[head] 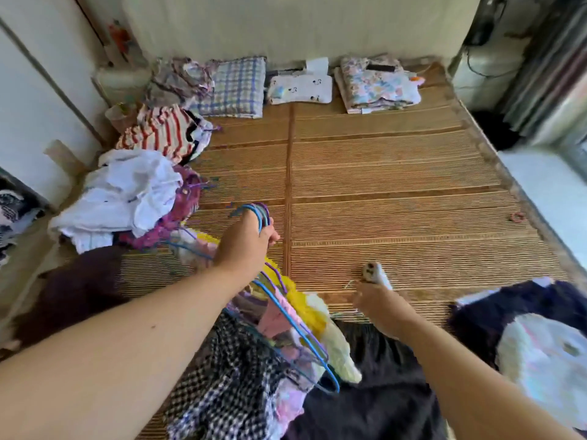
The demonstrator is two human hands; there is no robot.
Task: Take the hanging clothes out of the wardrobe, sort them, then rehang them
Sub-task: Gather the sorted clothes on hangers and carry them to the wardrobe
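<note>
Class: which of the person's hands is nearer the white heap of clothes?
Left. The left hand, gripping hanger hooks, is just right of the white heap; the right hand is farther right.

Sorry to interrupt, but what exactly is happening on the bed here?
A person is sorting clothes over a bed mat. Their left hand grips the hanger hooks of a bundle, with checked, pink and yellow garments draped below it. The right hand seems to hold a small white item just above the mat. A white pile and a striped garment lie along the mat's left edge.
</note>
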